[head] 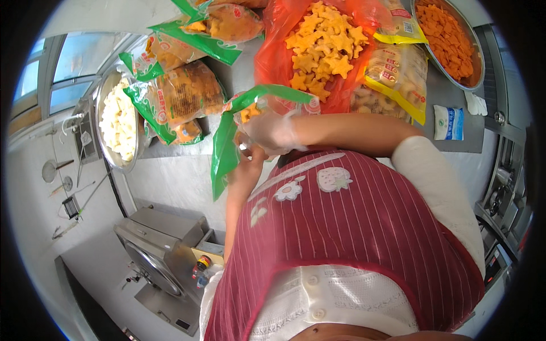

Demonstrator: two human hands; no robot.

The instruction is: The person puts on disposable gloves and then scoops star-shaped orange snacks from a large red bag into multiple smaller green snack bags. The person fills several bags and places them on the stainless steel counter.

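My left hand (251, 161) grips the near side of a clear plastic bag with a green edge (225, 157), close to the front of my apron. My right hand (271, 130), in a clear disposable glove, reaches across and lies at the bag's mouth. Golden star-shaped snack pieces (250, 111) show beside its fingers; whether the fingers hold any is hidden. Just beyond, an open red plastic bag (273, 55) holds a heap of star-shaped pieces (326, 42).
Filled green-edged bags (190, 93) lie to the left, beside a metal bowl of pale pieces (119, 123). Yellow-edged bags (394, 72) lie to the right. A bowl of orange slices (445, 44) and a blue-and-white packet (448, 122) are at the far right.
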